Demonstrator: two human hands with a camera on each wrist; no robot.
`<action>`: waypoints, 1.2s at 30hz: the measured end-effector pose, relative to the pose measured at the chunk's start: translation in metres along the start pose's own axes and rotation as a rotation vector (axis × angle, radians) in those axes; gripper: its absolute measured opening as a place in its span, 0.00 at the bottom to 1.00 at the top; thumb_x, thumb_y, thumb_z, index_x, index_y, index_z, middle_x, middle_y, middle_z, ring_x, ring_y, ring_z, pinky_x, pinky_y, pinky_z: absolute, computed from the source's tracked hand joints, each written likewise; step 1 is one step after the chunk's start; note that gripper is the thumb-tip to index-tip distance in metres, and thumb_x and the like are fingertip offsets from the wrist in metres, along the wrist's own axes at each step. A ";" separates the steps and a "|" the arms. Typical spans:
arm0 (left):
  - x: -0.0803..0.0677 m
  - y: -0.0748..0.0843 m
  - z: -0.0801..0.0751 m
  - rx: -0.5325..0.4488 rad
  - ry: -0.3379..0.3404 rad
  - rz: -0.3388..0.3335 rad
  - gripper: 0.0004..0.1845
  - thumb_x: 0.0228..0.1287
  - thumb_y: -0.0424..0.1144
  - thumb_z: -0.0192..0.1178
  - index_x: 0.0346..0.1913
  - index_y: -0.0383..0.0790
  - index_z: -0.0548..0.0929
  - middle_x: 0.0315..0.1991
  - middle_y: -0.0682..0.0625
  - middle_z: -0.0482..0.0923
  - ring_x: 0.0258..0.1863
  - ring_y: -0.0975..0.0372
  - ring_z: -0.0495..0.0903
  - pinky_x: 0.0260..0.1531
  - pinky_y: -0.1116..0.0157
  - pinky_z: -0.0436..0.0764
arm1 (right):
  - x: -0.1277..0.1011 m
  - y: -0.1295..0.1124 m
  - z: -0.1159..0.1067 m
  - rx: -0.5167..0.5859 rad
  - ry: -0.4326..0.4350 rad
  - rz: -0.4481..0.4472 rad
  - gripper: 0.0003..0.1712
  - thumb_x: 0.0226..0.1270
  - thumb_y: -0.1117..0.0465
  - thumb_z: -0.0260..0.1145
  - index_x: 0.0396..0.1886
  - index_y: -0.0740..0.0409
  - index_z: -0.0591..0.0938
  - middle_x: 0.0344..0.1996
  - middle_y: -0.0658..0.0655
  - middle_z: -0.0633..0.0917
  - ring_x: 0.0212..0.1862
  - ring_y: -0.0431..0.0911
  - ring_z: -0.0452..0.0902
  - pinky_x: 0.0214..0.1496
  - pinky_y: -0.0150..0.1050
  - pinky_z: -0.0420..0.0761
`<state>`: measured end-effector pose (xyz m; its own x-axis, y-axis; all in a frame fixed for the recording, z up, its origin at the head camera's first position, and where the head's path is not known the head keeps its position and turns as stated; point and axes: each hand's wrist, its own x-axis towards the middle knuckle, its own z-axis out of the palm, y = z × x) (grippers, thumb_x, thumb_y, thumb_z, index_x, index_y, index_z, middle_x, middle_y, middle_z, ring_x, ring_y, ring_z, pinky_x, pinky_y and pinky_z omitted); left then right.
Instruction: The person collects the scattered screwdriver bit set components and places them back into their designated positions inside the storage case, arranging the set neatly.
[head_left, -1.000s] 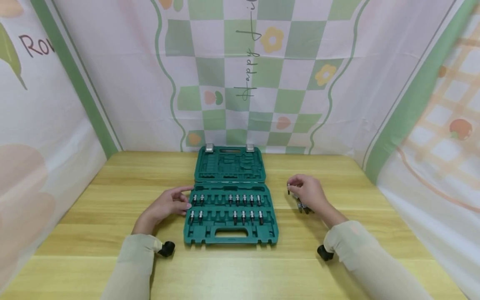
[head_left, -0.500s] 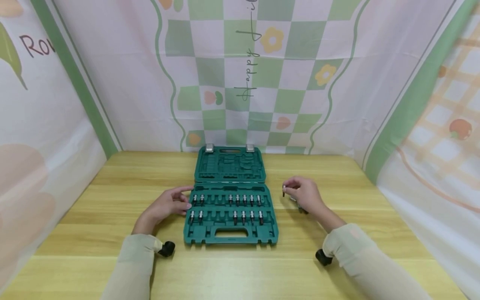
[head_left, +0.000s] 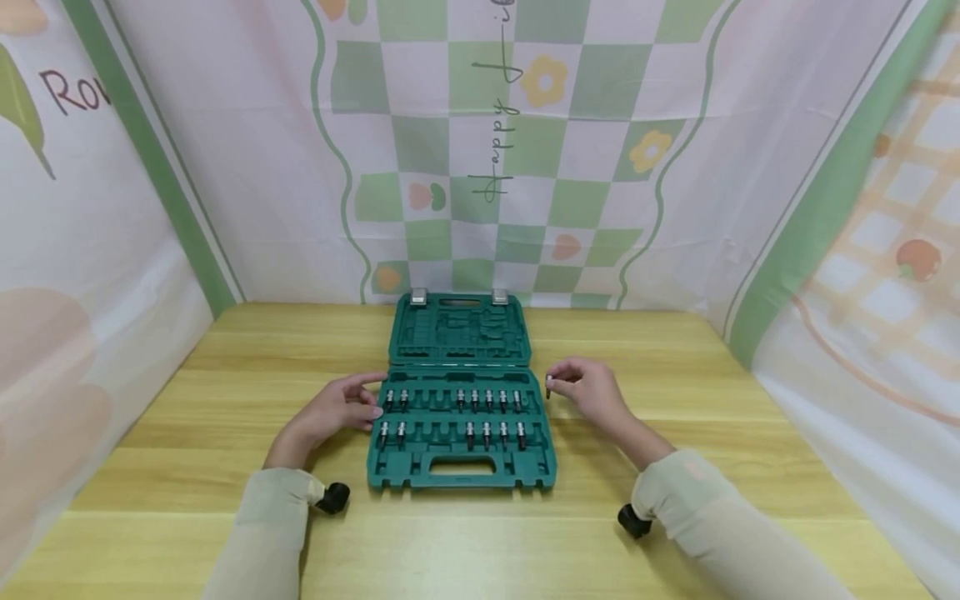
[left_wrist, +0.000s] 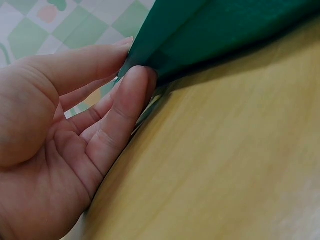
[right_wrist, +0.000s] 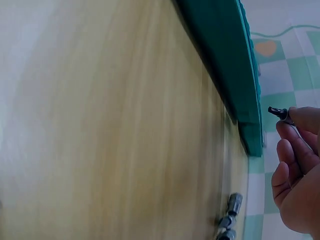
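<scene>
An open green socket case (head_left: 397,471) lies on the table, with two rows of bit sockets (head_left: 487,434) in its lower half and gaps in the middle of each row. My left hand (head_left: 330,410) rests against the case's left side, thumb and fingertips touching the outer wall (left_wrist: 175,45). Just off the case's right edge, my right hand (head_left: 588,392) pinches a bit socket (head_left: 548,386) between thumb and index finger, its dark tip (right_wrist: 276,111) pointing down in the head view.
Several loose bit sockets (right_wrist: 230,217) lie on the wooden table (head_left: 450,550), hidden behind my right hand in the head view. The case's lid (head_left: 459,329) leans back, with two metal latches (head_left: 500,296). A patterned cloth (head_left: 480,150) hangs behind the table.
My right hand has moved left with the bit socket, from over the loose ones to the case's right edge. My left hand has stayed at the case.
</scene>
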<state>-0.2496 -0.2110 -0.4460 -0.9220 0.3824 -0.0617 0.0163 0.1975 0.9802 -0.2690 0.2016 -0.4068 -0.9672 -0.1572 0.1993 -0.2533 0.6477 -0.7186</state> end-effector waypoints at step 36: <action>0.000 0.000 -0.001 -0.012 -0.002 0.002 0.33 0.66 0.28 0.60 0.73 0.39 0.64 0.42 0.38 0.72 0.37 0.52 0.80 0.41 0.56 0.84 | -0.015 -0.039 0.043 0.185 -0.079 0.105 0.04 0.60 0.67 0.71 0.35 0.60 0.86 0.33 0.52 0.86 0.38 0.46 0.79 0.39 0.41 0.81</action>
<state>-0.2502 -0.2116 -0.4460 -0.9212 0.3846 -0.0596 0.0139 0.1857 0.9825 -0.2458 0.1467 -0.4107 -0.9849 -0.1584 0.0693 -0.1425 0.5172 -0.8439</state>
